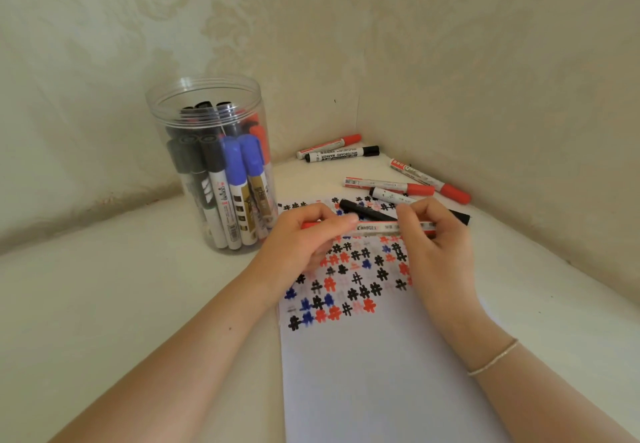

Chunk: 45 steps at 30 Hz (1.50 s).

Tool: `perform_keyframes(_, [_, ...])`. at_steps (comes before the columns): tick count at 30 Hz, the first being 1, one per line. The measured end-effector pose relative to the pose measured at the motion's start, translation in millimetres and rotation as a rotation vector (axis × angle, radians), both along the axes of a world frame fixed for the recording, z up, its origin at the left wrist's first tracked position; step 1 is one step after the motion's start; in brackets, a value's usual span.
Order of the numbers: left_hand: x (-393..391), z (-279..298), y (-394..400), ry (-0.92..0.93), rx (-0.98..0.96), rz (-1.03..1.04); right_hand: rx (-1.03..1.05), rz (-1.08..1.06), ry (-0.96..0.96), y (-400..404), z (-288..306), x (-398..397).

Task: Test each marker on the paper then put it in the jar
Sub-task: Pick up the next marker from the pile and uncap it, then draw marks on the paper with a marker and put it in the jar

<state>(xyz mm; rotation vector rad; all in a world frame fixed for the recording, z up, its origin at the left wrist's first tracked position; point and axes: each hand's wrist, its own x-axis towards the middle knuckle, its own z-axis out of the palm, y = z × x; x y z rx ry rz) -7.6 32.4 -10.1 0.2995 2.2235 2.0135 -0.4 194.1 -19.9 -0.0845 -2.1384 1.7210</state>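
A red marker (375, 227) is held level above the paper (381, 356) by both hands. My left hand (301, 241) grips its left, capped end. My right hand (436, 234) pinches the barrel near its right end. The white paper carries rows of red, blue and black hash marks. A clear plastic jar (211, 165) stands open at the left, holding several black, blue and red markers upright. A black marker (367, 212) lies on the paper just behind my hands.
Several loose markers lie in the corner behind the paper: a red one (329, 144), a black whiteboard marker (341, 154), and red ones (431, 181) (389, 185) along the right wall. Patterned walls close in at the back and right.
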Motion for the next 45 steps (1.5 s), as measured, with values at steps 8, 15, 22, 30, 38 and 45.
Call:
perform_keyframes(8, [8, 6, 10, 0.100, 0.070, 0.182, 0.010, -0.003, -0.029, -10, 7, 4])
perform_keyframes(15, [16, 38, 16, 0.425, -0.124, 0.247, 0.014, 0.175, -0.131, -4, 37, -37])
perform_keyframes(22, [8, 117, -19, 1.023, -0.309, 0.637, 1.158, 0.187, -0.224, -9, 42, -68])
perform_keyframes(30, [-24, 167, -79, 0.820, -0.372, 0.910, 0.869, 0.258, -0.106, -55, 49, -88])
perform_keyframes(38, [-45, 173, -95, 0.671, -0.676, 0.785, 0.197, 0.477, -0.079, -110, 143, -99])
perform_keyframes(45, [-55, 172, -98, 0.573, -0.931, 0.502, 0.306, 0.539, -0.144, -124, 136, -107])
